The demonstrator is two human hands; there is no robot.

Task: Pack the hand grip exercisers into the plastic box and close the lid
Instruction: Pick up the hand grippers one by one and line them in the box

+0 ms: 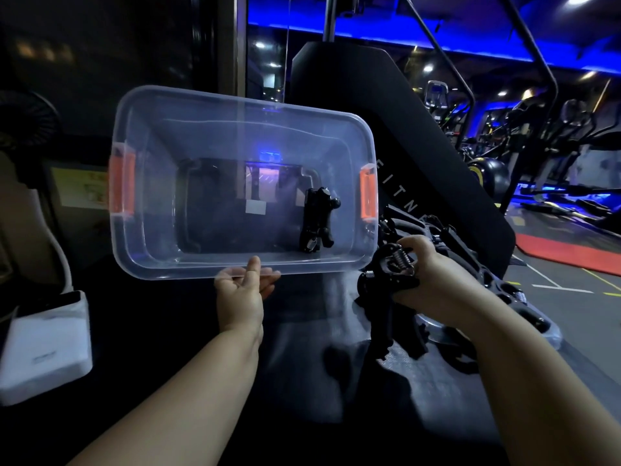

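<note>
Hands of a person reach forward over a dark table [302,358] in a dim gym lit blue at the upper right of the frame. The left hand [242,294], at centre, pinches the near rim of a clear plastic box [161,136], thumb above the rim and fingers under it. The box fills the centre left, open, with an orange latch [121,183] at its left end and another [368,193] at its right. One black hand grip exerciser [319,220] lies inside on the box floor, near the right end.

The right hand [433,277], right of centre, is clamped around a second exerciser [389,267] with a metal spring, just beside the box's near right corner. Behind it, toward the right edge, lies a pile of more exercisers [497,290], apparently on a clear plastic sheet that may be the lid; I cannot tell for certain. The two hands are well apart.

The step in hand looks like moving the held exerciser into the box. To do it well, keep the left hand firm on the rim so the box does not slide or tip, carry the exerciser over the right corner clear of the latch, and lay it flat beside the one inside, so the rest fit and the lid can close. Most of the packing seems still to do.

A white box [43,348] sits at the lower left.
</note>
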